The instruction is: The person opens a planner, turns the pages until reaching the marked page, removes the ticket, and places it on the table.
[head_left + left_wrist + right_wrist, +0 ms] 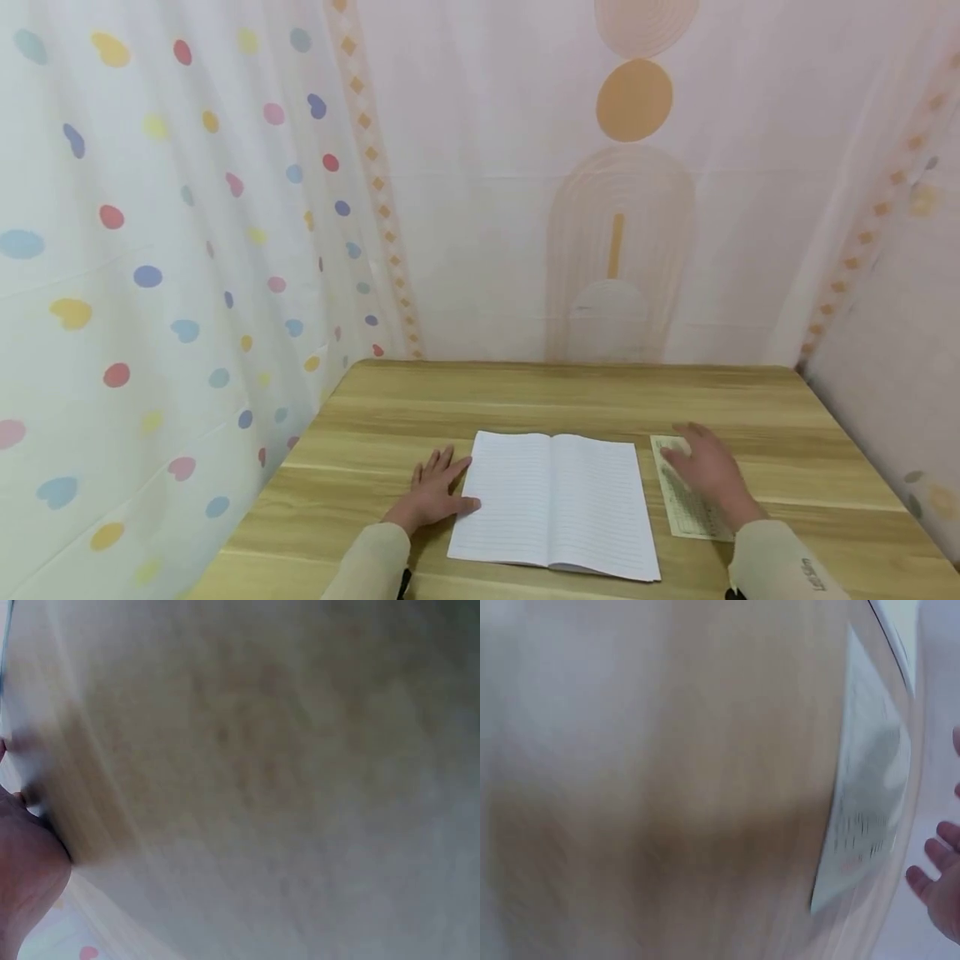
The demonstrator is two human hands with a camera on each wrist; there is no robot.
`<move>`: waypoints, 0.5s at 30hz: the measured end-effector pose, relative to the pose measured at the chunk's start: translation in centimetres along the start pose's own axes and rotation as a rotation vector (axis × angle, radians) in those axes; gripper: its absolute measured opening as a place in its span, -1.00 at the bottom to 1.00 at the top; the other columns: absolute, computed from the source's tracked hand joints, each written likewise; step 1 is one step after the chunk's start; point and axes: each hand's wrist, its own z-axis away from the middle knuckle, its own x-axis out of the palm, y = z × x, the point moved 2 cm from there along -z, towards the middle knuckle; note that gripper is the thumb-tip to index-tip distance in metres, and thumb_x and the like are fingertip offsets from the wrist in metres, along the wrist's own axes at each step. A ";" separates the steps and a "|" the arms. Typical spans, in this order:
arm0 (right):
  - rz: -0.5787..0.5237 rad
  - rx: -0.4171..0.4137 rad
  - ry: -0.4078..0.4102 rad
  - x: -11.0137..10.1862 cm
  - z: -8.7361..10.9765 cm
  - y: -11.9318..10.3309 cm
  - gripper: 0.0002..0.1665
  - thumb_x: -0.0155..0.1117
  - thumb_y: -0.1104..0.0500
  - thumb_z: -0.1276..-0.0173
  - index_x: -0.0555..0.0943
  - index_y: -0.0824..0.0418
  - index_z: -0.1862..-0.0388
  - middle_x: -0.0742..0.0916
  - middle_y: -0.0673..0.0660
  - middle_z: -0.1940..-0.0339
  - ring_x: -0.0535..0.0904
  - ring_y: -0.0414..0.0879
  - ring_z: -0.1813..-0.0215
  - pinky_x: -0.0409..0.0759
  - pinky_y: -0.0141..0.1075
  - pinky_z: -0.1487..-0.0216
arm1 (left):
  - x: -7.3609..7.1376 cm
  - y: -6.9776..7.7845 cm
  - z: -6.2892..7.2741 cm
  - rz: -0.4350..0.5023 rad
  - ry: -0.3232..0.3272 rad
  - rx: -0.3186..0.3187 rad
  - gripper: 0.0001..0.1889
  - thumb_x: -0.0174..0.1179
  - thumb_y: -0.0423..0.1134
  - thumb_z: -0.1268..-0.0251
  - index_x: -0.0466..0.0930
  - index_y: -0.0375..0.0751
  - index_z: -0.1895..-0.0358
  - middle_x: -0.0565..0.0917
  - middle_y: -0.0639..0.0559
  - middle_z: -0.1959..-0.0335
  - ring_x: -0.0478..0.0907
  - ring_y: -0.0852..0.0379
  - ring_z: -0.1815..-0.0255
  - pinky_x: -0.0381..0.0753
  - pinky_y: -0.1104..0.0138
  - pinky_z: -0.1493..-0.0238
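Observation:
An open notebook (592, 508) with blank ruled pages lies flat on the wooden table. At its left edge rests my left hand (435, 492), fingers spread, with the thumb on the left page. A pale yellow-green printed sheet (678, 508) lies to the right of the notebook. Over the sheet is my right hand (705, 471), its fingers extended and holding nothing. In the right wrist view, this hand (941, 877) appears above the sheet (866, 780) and apart from it. The left wrist view shows only part of my left hand (30, 870) at the table surface.
The wood-grain table (570, 400) reaches back to a pale patterned curtain (480, 250). A curtain with coloured dots (180, 250) hangs along the left side. Another pale cloth (892, 375) hangs at the right edge.

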 end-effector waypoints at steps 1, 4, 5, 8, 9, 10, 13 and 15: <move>0.015 -0.045 -0.009 0.5 0.1 -0.5 -0.33 0.18 0.05 -0.49 0.36 0.51 -0.35 0.33 0.64 -0.35 0.25 0.58 -0.32 0.26 0.39 -0.23 | 0.0 0.1 0.1 0.016 0.007 -0.005 -0.16 0.32 0.08 -0.25 0.24 -0.22 -0.51 -0.07 -0.40 -0.57 -0.28 -0.38 -0.56 -0.40 -0.28 -0.42; 0.069 -0.147 -0.044 2.0 0.5 -1.8 -0.32 0.24 -0.02 -0.45 0.44 0.44 -0.34 0.38 0.60 -0.35 0.30 0.55 -0.32 0.31 0.36 -0.22 | -0.1 0.4 0.1 0.077 0.056 -0.024 -0.19 0.33 0.03 -0.26 0.25 -0.26 -0.49 -0.01 -0.43 -0.55 -0.22 -0.41 -0.55 -0.36 -0.29 -0.42; 0.087 -0.165 -0.063 2.4 0.6 -2.1 -0.29 0.25 -0.06 -0.43 0.45 0.42 -0.34 0.38 0.59 -0.35 0.30 0.53 -0.33 0.31 0.35 -0.23 | -0.2 0.5 0.1 0.104 0.080 -0.034 -0.19 0.33 0.02 -0.26 0.26 -0.27 -0.49 0.03 -0.43 -0.54 -0.19 -0.42 -0.55 -0.32 -0.30 -0.42; 0.132 -0.169 -0.119 3.1 1.1 -2.6 -0.18 0.28 -0.19 -0.36 0.45 0.38 -0.35 0.38 0.56 -0.37 0.27 0.48 -0.38 0.23 0.34 -0.30 | -0.3 1.0 -0.1 0.199 0.149 -0.047 -0.21 0.34 -0.03 -0.28 0.26 -0.31 -0.48 0.15 -0.41 -0.50 -0.05 -0.43 -0.51 -0.14 -0.30 -0.42; 0.145 -0.166 -0.131 3.2 1.3 -2.7 -0.14 0.30 -0.23 -0.34 0.45 0.37 -0.36 0.39 0.55 -0.37 0.26 0.47 -0.39 0.20 0.34 -0.31 | -0.4 1.2 -0.2 0.238 0.160 -0.052 -0.21 0.34 -0.04 -0.28 0.25 -0.33 -0.48 0.19 -0.41 -0.48 0.01 -0.43 -0.50 -0.05 -0.28 -0.42; 0.154 -0.163 -0.140 3.3 1.5 -2.8 -0.11 0.30 -0.26 -0.31 0.45 0.36 -0.36 0.39 0.54 -0.38 0.26 0.47 -0.39 0.18 0.35 -0.32 | -0.4 1.3 -0.3 0.275 0.166 -0.061 -0.21 0.34 -0.05 -0.29 0.23 -0.34 -0.48 0.24 -0.40 -0.46 0.07 -0.41 -0.48 0.04 -0.27 -0.40; 0.164 -0.146 -0.155 3.4 2.0 -2.8 -0.05 0.31 -0.33 -0.25 0.46 0.32 -0.37 0.39 0.51 -0.39 0.26 0.45 -0.41 0.11 0.36 -0.35 | -0.3 1.7 -0.4 0.373 0.160 -0.081 -0.20 0.33 -0.10 -0.32 0.17 -0.37 -0.50 0.33 -0.43 -0.38 0.21 -0.39 -0.41 0.25 -0.21 -0.33; 0.170 -0.145 -0.173 3.4 2.2 -2.9 -0.02 0.31 -0.37 -0.23 0.46 0.31 -0.38 0.39 0.50 -0.39 0.25 0.44 -0.41 0.08 0.38 -0.35 | -0.2 1.9 -0.4 0.418 0.154 -0.102 -0.19 0.33 -0.12 -0.33 0.14 -0.38 -0.51 0.36 -0.46 -0.34 0.29 -0.37 -0.37 0.33 -0.17 -0.29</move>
